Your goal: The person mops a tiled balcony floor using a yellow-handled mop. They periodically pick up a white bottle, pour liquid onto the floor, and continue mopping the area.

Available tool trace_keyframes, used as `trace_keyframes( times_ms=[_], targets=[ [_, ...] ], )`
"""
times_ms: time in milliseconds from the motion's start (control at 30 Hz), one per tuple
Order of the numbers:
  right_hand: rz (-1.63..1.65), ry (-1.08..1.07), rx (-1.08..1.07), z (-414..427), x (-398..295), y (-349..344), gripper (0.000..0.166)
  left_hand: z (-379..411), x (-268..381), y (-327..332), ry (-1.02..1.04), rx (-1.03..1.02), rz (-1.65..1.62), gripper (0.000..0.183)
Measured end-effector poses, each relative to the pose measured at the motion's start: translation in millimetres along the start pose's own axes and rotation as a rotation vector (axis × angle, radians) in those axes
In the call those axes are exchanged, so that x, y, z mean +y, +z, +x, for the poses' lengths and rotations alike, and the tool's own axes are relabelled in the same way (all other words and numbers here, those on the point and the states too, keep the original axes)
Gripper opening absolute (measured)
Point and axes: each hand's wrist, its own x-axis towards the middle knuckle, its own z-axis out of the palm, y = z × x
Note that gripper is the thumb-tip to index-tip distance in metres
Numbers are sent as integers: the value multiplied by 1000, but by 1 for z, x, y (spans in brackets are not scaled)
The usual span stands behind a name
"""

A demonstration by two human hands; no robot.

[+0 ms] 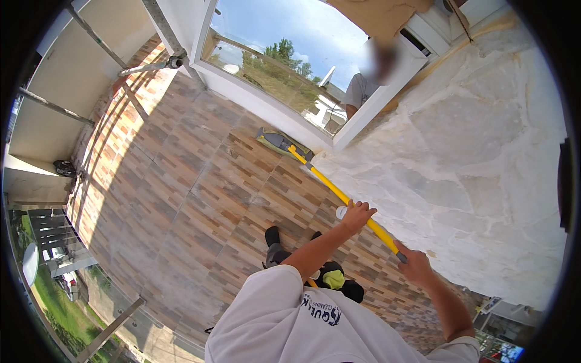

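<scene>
A flat mop with a yellow pole [330, 185] slants from my waist to the foot of the glazed door or window. Partway along the pole, my left hand [358, 217] is wrapped around it. My right hand [414, 265] grips the grey-capped top end, near the stone wall. The grey mop head [278, 140], with a greenish pad under it, lies flat on the wood-look tile floor [218, 199]. It sits close along the white frame [268, 103], by the corner with the wall. Beside my left wrist shows a small white round thing [341, 212], partly hidden.
On the right runs a whitewashed stone wall [435, 181]. Metal scaffold poles [159, 22] stand at the upper left, near a black bag [64, 168]. Glass [290, 59] reflects sky, trees and a person. Brown cardboard [381, 16] hangs above it. A lime cloth [334, 279] is at my waist.
</scene>
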Motion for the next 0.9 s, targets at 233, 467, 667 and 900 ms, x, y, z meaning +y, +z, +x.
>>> trace_keyframes(
  times_ms=[233,467,667,900],
  targets=[
    [39,109,-91,11,12,24,63,0,-3,11,-87,-149,26,21],
    [337,147,-207,-8,24,32,67,-17,17,19,-95,-368,77,20],
    [-31,191,-184,-16,9,25,66,-24,16,47,-106,-120,57,19],
    [-67,132,-91,16,10,29,68,2,-15,33,-74,-38,31,15]
  ],
)
